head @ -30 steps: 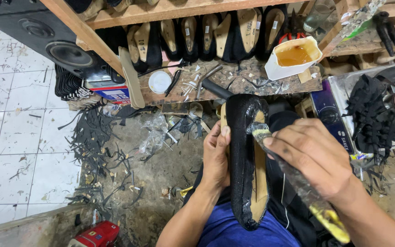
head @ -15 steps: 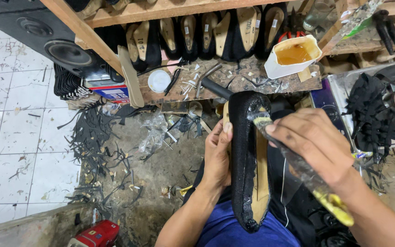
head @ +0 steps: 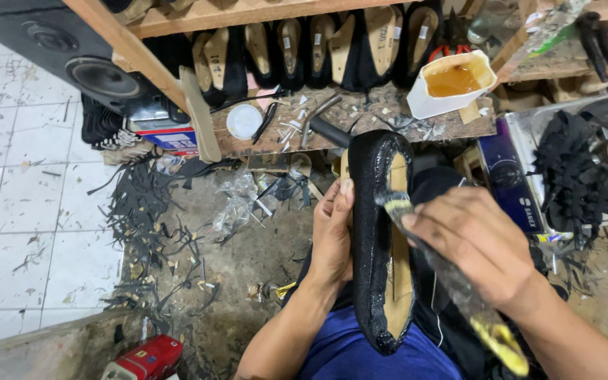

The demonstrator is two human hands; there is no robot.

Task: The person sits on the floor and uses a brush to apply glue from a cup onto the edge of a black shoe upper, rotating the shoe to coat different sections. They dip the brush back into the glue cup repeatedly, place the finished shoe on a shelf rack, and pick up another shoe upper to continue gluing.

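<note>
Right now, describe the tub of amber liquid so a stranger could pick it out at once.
Find the wooden workbench running under the row of shoe soles, above the black shoe held by the left hand. On its right end stands a white tub with a pinched, squarish rim. It alone holds glossy amber liquid; the small round white lid further left is flat and dry.

A white tub of amber glue (head: pixel 450 83) is seen on the wooden bench (head: pixel 360 119) beyond the grip, up and to its right. A row of shoe lasts (head: pixel 304 49) is stored behind it. A black speaker (head: pixel 72 56) is placed far left, a red can (head: pixel 146 357) low left.
</note>
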